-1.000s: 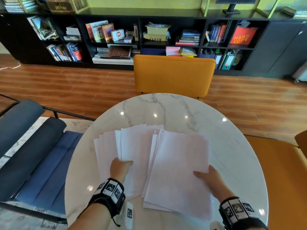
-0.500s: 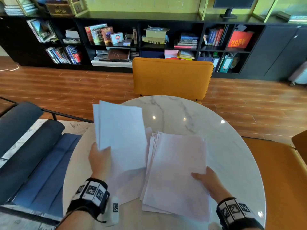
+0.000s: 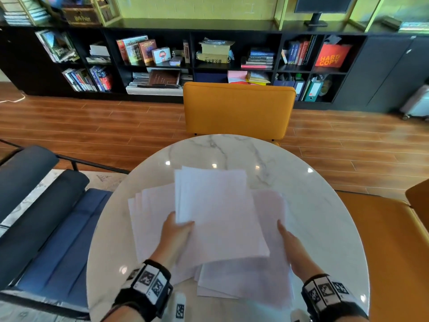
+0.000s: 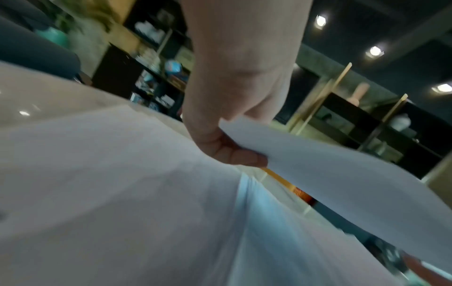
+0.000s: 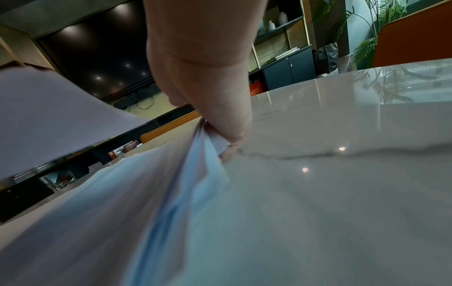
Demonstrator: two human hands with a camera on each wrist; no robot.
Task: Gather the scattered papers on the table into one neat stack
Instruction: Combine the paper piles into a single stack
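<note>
White papers lie on a round marble table (image 3: 313, 205). My left hand (image 3: 183, 225) pinches the near left corner of a lifted bunch of sheets (image 3: 213, 210), holding it above the right stack (image 3: 255, 282). In the left wrist view thumb and fingers (image 4: 244, 154) clamp that bunch (image 4: 342, 183) over the lower papers (image 4: 122, 193). My right hand (image 3: 282, 231) holds the right stack at its right edge; its fingers (image 5: 232, 127) pinch the sheet edges (image 5: 210, 141). A few fanned sheets (image 3: 148, 217) stay flat on the left.
A yellow chair (image 3: 239, 108) stands at the table's far side. An orange bench (image 3: 383, 240) is on the right and a blue lounge chair (image 3: 46, 228) on the left. Black bookshelves (image 3: 209, 56) line the back wall.
My left hand lifted a bunch of sheets off the left pile, then carried it right and down over the right stack. The right hand stayed on the stack's edge.
</note>
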